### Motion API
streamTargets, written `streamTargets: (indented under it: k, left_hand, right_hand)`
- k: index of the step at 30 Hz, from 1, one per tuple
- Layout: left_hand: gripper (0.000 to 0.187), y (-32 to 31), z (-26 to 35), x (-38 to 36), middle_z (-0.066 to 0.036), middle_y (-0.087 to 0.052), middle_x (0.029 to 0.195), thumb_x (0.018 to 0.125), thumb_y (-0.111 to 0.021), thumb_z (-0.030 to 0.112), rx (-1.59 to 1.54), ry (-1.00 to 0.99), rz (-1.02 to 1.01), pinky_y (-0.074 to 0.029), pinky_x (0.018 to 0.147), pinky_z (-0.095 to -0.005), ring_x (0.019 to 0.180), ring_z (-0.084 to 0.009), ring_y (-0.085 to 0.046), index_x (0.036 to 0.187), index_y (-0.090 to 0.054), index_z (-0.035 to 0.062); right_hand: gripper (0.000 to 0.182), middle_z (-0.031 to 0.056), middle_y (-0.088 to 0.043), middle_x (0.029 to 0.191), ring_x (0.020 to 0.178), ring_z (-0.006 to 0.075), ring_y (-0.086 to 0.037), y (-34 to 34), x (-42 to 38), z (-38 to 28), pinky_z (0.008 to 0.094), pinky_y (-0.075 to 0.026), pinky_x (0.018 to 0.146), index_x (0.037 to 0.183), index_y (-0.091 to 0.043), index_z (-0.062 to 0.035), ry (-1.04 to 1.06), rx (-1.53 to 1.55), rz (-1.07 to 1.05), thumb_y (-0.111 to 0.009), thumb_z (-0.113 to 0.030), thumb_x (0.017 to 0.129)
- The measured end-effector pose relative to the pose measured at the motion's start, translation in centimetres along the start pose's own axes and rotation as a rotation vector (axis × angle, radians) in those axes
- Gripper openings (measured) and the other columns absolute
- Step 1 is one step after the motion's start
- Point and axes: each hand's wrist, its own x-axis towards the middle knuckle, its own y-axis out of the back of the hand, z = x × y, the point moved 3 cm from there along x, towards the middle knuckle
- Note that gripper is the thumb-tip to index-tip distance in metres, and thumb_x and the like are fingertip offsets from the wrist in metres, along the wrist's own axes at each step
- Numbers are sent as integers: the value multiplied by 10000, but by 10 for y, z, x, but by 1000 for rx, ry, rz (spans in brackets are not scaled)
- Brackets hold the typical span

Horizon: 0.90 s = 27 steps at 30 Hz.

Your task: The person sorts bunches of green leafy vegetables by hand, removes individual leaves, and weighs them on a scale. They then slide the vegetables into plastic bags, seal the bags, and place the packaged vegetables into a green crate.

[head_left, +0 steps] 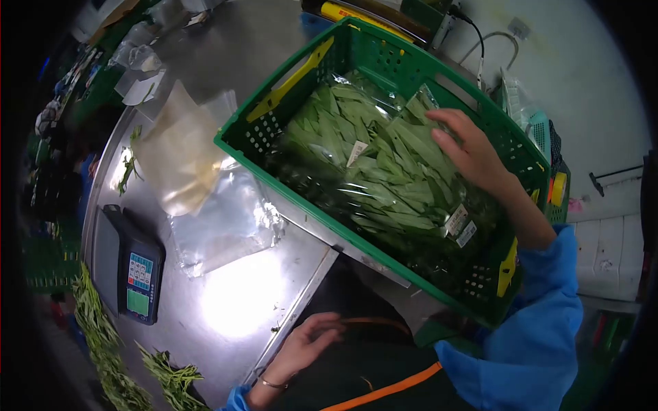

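The green crate point(439, 288) was the biggest thing going, parked tilted over the corner of the steel tabletop point(233, 301) with one end hanging out past the edge. Looked like stiff plastic lattice with yellow handle slots at each end, so those would've been my pick for grabbing it; loaded like that it was probably a bit heavy and awkward.

Inside it sat bagged greens point(384, 171), clear film packs stuffed with long leaves, labels stuck on. My guess is they were light, squishy and slippery on the film, and easy to bruise, so better lifted flat from underneath or by the sides than pinched. The right hand point(473, 154) lay on top of the packs near the far wall, fingers loosely spread and resting on the film, not gripping anything. The left hand point(305, 346) was down by the tabletop edge, fingers curled and slightly apart, holding nothing.

The tabletop was shiny metal with heavy glare, likely slick. Empty clear bags point(219, 219) lay just beside the crate, a scale point(133, 270) sat further out, and loose greens point(103, 335) were heaped along the near rim. Pretty cramped spot, clutter all around.
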Motion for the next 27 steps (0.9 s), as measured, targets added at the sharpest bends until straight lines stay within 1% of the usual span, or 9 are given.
streamTargets:
  k: [5,10,13,15,16,17,21,25,27]
  left_hand:
    - [316,0,-13,-7,-105,-568,1052,882,-502,65,-30,51,81,-444,843,-260,946,-158,-560,1187,-438,13]
    - [315,6,-27,-6,-98,-594,1044,858,-546,91,-91,-11,163,-438,861,-257,973,-153,-567,1154,-473,15]
    - [329,5,-32,-7,-120,-616,1022,842,-572,144,216,-185,179,-458,845,-298,977,-204,-593,1153,-491,71]
    - [323,3,-25,-20,-130,-617,1007,862,-544,204,318,-217,239,-475,821,-324,953,-232,-605,1159,-489,88]
    - [333,7,-27,-30,-131,-617,1005,866,-534,228,303,-244,280,-479,806,-327,943,-238,-607,1162,-484,86]
    - [335,15,-42,-34,-137,-617,994,862,-527,230,302,-252,306,-482,789,-338,925,-253,-609,1161,-481,84]
    - [297,41,-88,-57,-139,-621,931,849,-519,188,174,-433,476,-479,770,-339,890,-265,-608,1109,-493,48]
    - [292,75,-137,-114,-99,-605,848,834,-526,162,-11,-486,491,-465,726,-309,795,-198,-590,1090,-494,25]
    - [279,98,-169,-147,-108,-610,838,838,-523,168,-38,-539,608,-472,707,-308,776,-204,-601,1078,-502,27]
  right_hand:
    - [324,141,-488,1149,1075,287,-459,-8,13,28,352,-359,918,1141,-506,-51,-97,5,15,-497,-236,875]
    - [444,160,-417,1275,1201,340,-353,-82,22,82,405,-324,972,1211,-480,-107,-92,-612,-1,-458,-385,866]
    - [477,130,-470,1239,1138,282,-451,-80,47,107,382,-373,933,1245,-439,-97,-115,-686,23,-475,-361,850]
    - [421,156,-490,1194,1074,299,-481,-53,51,105,396,-370,928,1192,-478,-56,-224,-222,128,-496,-301,851]
    - [382,183,-478,1193,1080,296,-466,-47,55,131,371,-347,952,1181,-479,-23,-27,-743,114,-466,-254,877]
    - [404,166,-463,1245,1148,246,-437,-33,59,146,349,-316,992,1238,-431,0,18,-546,48,-396,-241,916]
    - [277,175,-521,1152,1042,245,-475,29,70,-29,369,-331,955,1080,-579,-10,21,-216,0,-526,-136,839]
    - [180,145,-604,916,824,223,-573,-12,67,-174,288,-489,697,960,-609,24,247,76,403,-533,-59,820]
    - [824,181,-440,1269,1161,293,-438,-54,58,-231,388,-333,979,1359,-215,-97,363,84,189,-700,-323,732]
